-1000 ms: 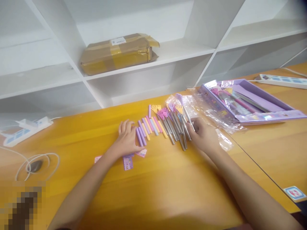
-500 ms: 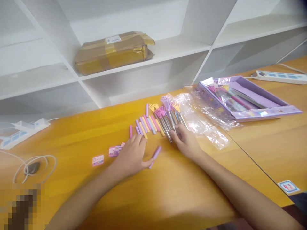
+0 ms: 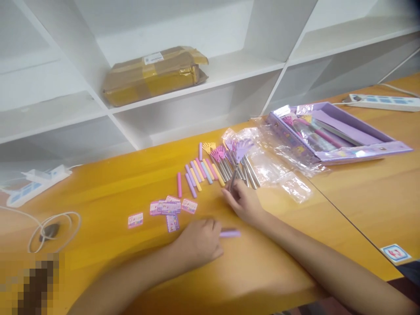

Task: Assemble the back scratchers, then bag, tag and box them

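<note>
My left hand [image 3: 201, 239], a little blurred, is closed round one end of a purple tube [image 3: 230, 233] low over the table. My right hand [image 3: 245, 202] grips the metal rod of a back scratcher with a purple hand-shaped head [image 3: 243, 149], which points away from me. Beyond it lie several more back scratchers [image 3: 226, 165] with yellow, pink and purple heads. To their left is a group of coloured tubes [image 3: 197, 170], with a pink tube [image 3: 179, 184] lying apart. Small printed cards [image 3: 169, 207] lie overlapping beyond my left hand.
Crumpled clear plastic bags [image 3: 278, 168] lie right of the scratchers, beside a purple box [image 3: 361, 152] holding more pieces. Power strips [image 3: 39, 186] and a coiled cable [image 3: 54, 232] are on the table. A taped parcel [image 3: 155, 78] sits on the white shelf behind.
My left hand has moved toward me and right with the purple tube, uncovering the cards. My right hand has drawn a purple-headed back scratcher out from the bunch.
</note>
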Motion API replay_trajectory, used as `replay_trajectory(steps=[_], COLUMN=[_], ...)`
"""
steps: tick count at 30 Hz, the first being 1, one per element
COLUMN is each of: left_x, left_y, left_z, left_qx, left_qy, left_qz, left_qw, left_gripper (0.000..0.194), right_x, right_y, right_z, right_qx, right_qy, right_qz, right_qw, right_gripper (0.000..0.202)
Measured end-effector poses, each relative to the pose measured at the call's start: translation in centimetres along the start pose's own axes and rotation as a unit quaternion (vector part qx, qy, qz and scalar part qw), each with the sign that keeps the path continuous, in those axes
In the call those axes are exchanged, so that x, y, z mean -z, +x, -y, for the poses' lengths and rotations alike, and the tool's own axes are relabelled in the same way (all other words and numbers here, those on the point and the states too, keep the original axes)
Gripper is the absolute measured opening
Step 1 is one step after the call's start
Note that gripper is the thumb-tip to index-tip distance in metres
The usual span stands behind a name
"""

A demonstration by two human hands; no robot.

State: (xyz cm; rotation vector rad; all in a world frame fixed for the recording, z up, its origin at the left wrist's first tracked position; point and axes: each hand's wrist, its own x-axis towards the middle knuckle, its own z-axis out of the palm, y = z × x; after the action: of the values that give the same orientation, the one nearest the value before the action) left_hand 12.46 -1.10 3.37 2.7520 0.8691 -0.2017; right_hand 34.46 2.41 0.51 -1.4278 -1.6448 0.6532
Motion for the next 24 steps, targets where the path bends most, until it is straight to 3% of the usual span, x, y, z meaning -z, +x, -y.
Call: replay_trajectory(steps=[5, 8, 11, 15, 18, 22, 24], left_x=[-0.3, -1.7, -3.1, -3.1, -2.4, -1.9, -1.9], left_y=[-4.5, -7.3, -8.9, -8.8, -8.2, -8.0, -8.0], left_z=[1.4, 3.3, 4.8, 5.4, 5.5, 5.7, 5.8], left_qx=[0.069, 0.124, 0.122, 0.096, 0.114, 0.146, 0.135], left_qy=[-0.111, -0.186, -0.235, -0.302, -0.335, -0.327, -0.320], left_qz=[0.007, -0.051, -0.132, -0.164, -0.142, -0.123, -0.114], left_qw=[0.991, 0.973, 0.955, 0.934, 0.924, 0.926, 0.931], left_gripper=[0.014, 0.035, 0.043, 0.041, 0.039, 0.038, 0.039], right_x=[-0.5, -2.1, -3.2, -2.9, -2.4, -2.5, -2.7], right_y=[-0.2, -1.0, -2.1, -3.3, -3.5, -2.9, -2.7], right_z=[1.3, 2.5, 3.1, 2.5, 1.6, 0.5, 0.3], right_qx=[-0.025, -0.039, -0.022, -0.028, -0.075, -0.159, -0.165], right_qy=[0.123, 0.223, 0.241, 0.275, 0.360, 0.428, 0.458], right_qz=[0.030, 0.051, 0.072, 0.133, 0.132, 0.136, 0.148], right_qw=[0.992, 0.973, 0.967, 0.952, 0.920, 0.879, 0.861], right_gripper=[0.037, 0.040, 0.039, 0.038, 0.043, 0.027, 0.026])
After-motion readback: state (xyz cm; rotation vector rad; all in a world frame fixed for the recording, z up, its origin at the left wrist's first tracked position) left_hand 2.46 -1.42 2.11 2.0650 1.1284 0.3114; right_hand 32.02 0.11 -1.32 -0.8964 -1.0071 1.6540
